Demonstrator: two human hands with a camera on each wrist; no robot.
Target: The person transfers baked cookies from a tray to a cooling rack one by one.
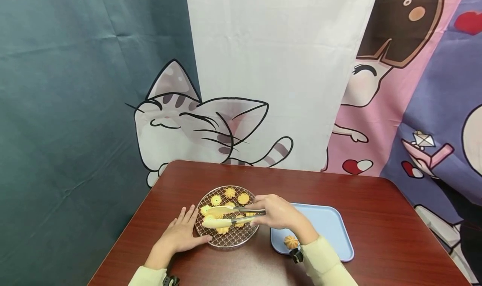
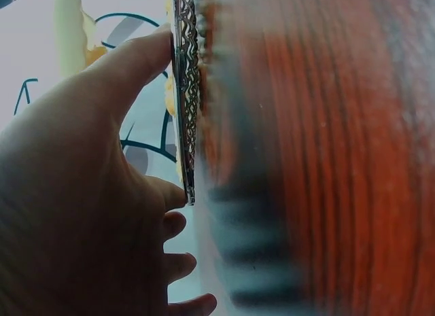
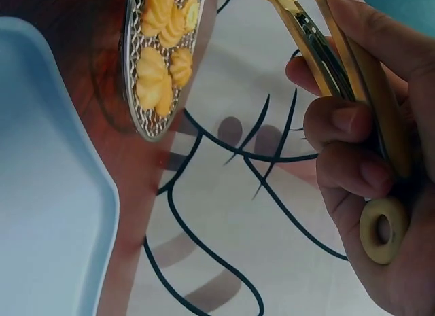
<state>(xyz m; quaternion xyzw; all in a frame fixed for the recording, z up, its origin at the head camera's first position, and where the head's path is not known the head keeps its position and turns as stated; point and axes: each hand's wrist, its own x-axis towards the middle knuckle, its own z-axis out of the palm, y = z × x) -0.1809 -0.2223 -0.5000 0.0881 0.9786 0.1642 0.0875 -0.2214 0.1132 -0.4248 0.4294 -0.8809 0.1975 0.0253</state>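
Note:
Several yellow cookies (image 1: 230, 192) lie on a round wire rack (image 1: 235, 237) at the middle of the table. My right hand (image 1: 278, 211) grips a pair of tongs (image 1: 246, 220), whose pale yellow tips are spread above the cookies. In the right wrist view the fingers curl round the tongs' handles (image 3: 367, 92), with the ring end near the palm. My left hand (image 1: 182, 232) lies at the rack's left edge with fingers spread; the left wrist view has its thumb and a finger touching the rim (image 2: 189, 194).
A light blue tray (image 1: 326, 225) stands right of the rack, partly under my right forearm. One cookie (image 1: 291, 241) lies in its near left corner. The brown table (image 1: 158, 202) ends at a cloth backdrop (image 1: 286, 68) printed with cartoons.

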